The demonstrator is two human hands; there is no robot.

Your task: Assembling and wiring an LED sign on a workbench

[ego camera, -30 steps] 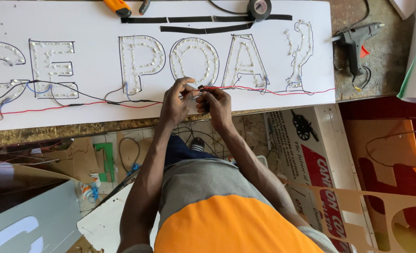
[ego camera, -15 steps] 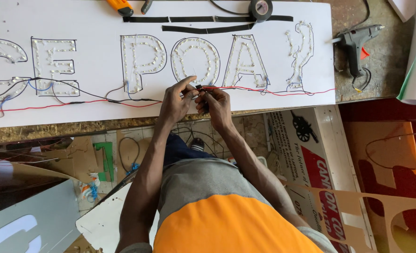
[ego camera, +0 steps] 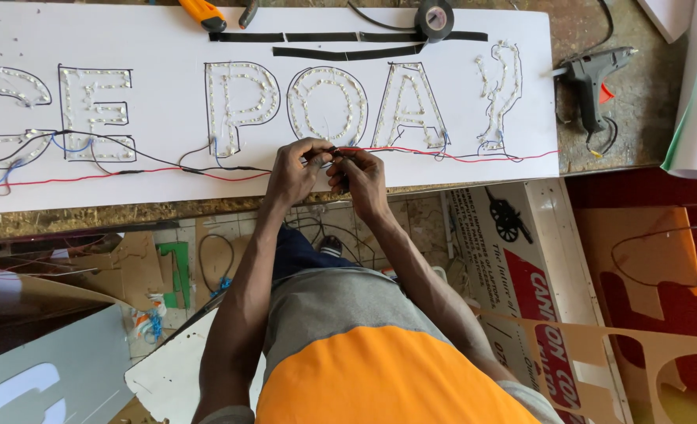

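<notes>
A long white sign board (ego camera: 152, 192) lies on the bench, with letter outlines filled with small clear lamps. Red and black wires (ego camera: 207, 173) run along its lower edge. My left hand (ego camera: 295, 171) and my right hand (ego camera: 358, 179) meet at the board's near edge, below the round letter. Both pinch the wire ends (ego camera: 334, 153) between their fingertips, where the red wire (ego camera: 458, 157) comes in from the right. The joint itself is hidden by my fingers.
A black glue gun (ego camera: 590, 82) lies on the bench to the right of the board. A roll of black tape (ego camera: 435, 17), tape strips (ego camera: 340, 53) and an orange-handled tool (ego camera: 201, 11) sit at the far edge. Cardboard pieces and cut-out letters (ego camera: 654, 353) lie on the floor.
My hands stay at the same spot on the wires; the fingers have shifted slightly. The view has drifted a little.
</notes>
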